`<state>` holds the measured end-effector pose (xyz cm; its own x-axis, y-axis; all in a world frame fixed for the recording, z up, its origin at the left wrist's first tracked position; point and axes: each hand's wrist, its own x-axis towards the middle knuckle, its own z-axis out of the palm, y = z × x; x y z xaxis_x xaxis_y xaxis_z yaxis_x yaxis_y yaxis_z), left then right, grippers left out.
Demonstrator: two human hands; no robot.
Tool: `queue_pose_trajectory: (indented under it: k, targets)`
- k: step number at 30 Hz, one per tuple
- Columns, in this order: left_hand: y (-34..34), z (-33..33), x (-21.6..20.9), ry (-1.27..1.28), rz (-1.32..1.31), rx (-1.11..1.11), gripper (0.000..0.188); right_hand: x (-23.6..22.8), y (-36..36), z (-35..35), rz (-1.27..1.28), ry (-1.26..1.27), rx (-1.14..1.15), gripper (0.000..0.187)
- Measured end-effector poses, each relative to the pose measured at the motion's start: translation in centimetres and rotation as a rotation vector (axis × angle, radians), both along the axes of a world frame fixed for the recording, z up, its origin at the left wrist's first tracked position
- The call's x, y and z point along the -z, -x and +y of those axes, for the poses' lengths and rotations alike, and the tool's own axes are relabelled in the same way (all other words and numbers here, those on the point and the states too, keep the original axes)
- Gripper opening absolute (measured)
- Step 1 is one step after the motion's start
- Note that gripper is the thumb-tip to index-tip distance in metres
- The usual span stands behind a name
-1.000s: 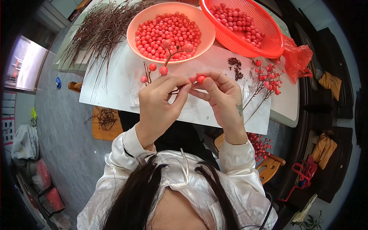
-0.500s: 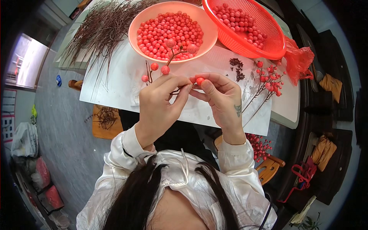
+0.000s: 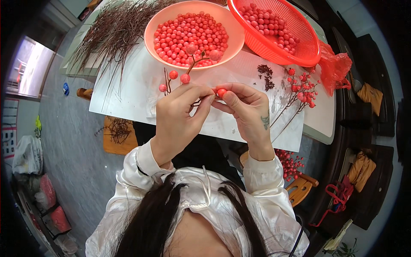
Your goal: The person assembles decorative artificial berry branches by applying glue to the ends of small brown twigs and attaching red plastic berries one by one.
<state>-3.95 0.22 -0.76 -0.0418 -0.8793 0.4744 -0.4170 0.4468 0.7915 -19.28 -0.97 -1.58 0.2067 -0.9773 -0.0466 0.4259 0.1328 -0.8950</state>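
Between thumb and fingers, my left hand [image 3: 182,113] pinches a thin brown artificial berry stem [image 3: 191,67], whose branches rise past the knuckles with several pink-red berries on their ends. My right hand [image 3: 246,107] is closed on a red berry [image 3: 221,92], held by thumb and forefinger right at the left fingertips. The two hands' fingertips meet above the front of the white board. Where the berry joins the stem is hidden by the fingers. Beyond the hands stands a pale pink bowl [image 3: 150,48] of loose pink-red berries.
A red plastic basket [image 3: 309,55] of berries overlaps the bowl's right side. Bare brown stems [image 3: 115,32] are heaped at the far left. Finished berry sprays [image 3: 302,91], dark scraps [image 3: 266,77] and a red plastic bag [image 3: 336,70] lie on the right. A wooden stool [image 3: 115,143] holds more stems.
The red berry in my right fingers has shifted slightly left, closer to my left fingertips. My left hand keeps its pinch on the stem, nearly still.
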Motion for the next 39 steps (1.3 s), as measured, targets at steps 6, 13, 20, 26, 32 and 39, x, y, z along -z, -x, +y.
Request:
queue_pose_trajectory:
  k: [6,13,20,26,32,39]
  targets:
    - [-0.3,0.1,-0.4,-0.085,-0.032,0.023,0.008,0.0,-0.1,0.1,0.026,0.022,0.005,0.020]
    - [-2.2,-0.1,-0.6,-0.413,0.195,0.278,0.016,-0.6,0.6,-1.1,0.194,0.107,0.003,0.023]
    - [-3.1,-0.5,-0.1,-0.410,0.200,0.359,0.016,-1.3,0.6,-1.4,0.284,0.150,0.022,0.021]
    - [-2.3,-1.4,0.6,-0.349,0.168,0.173,0.011,-0.9,3.6,-0.6,0.701,0.260,0.564,0.030]
    - [-0.9,-1.9,0.5,-0.425,0.226,0.060,0.008,3.1,2.9,0.0,0.880,0.235,0.246,0.034]
    - [-0.4,-2.5,1.1,-0.455,0.139,0.001,0.007,3.6,1.8,-0.2,0.727,0.242,0.384,0.019]
